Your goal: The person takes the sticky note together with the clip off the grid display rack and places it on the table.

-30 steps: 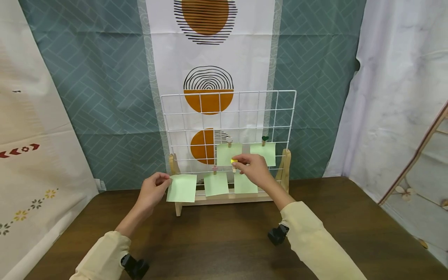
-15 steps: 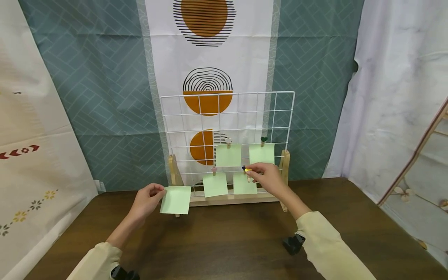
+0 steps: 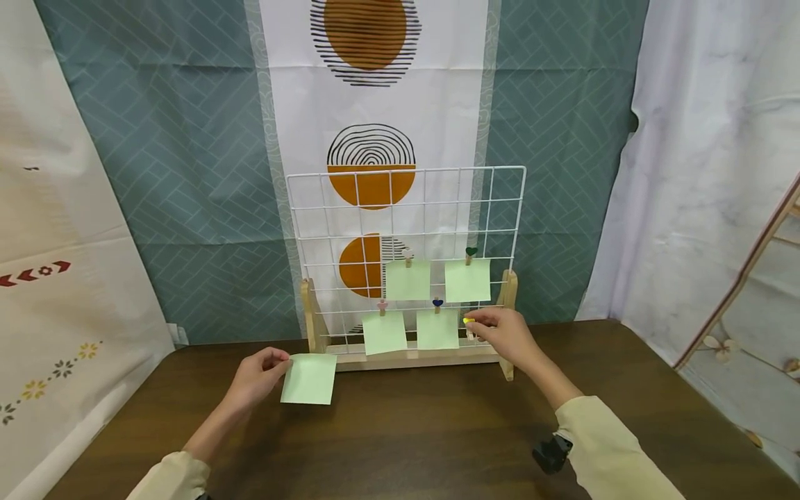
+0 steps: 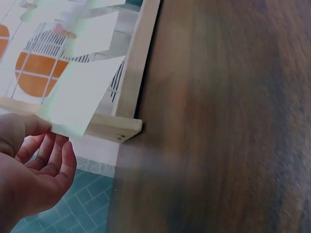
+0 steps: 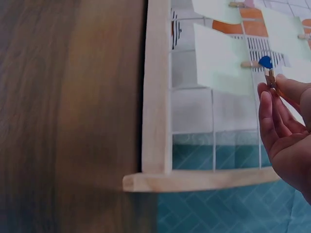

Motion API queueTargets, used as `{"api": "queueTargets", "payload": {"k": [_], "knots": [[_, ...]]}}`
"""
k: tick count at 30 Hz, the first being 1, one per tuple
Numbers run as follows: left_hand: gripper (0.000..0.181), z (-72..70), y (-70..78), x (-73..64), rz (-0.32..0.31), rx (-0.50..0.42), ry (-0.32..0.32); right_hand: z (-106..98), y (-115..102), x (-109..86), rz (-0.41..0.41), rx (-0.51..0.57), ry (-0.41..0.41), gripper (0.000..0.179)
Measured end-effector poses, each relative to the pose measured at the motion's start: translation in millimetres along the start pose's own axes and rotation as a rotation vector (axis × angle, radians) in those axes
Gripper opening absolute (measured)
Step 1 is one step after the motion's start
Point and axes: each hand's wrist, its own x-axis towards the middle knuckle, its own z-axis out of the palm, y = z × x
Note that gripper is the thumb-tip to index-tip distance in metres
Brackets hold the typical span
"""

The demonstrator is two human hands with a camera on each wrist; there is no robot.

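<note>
while left grip pinches note, right grip pinches clip: axis near-vertical, yellow end up.

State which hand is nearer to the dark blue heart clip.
Right. The right hand, a yellow-topped clip in its grip, is just right of and slightly below the dark blue heart clip; the left hand, holding a loose green note, is farther off, lower left.

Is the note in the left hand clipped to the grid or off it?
Off: the left hand pinches the note near one corner, and its other corners are free.
</note>
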Motion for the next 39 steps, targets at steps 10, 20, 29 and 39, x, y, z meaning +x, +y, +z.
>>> {"api": "queueTargets", "payload": {"k": [10,20,29,39], "knots": [[0.018,-2.2,-17.9,-4.6,0.007,0.007,-0.025,-9,21,-12.9,0.027,-0.006,-0.017,0.023],[0.015,-6.2,-30.9,-4.4,-0.045,0.027,-0.082,-18,43,-26.0,0.056,-0.004,-0.061,0.021],[0.016,-5.0,-43.1,-2.3,-0.094,0.04,-0.097,-25,60,-36.2,0.114,0.04,-0.117,0.019],[0.016,-3.6,-52.0,0.8,-0.092,0.083,-0.089,-33,75,-46.2,0.116,-0.024,-0.209,0.015]]}}
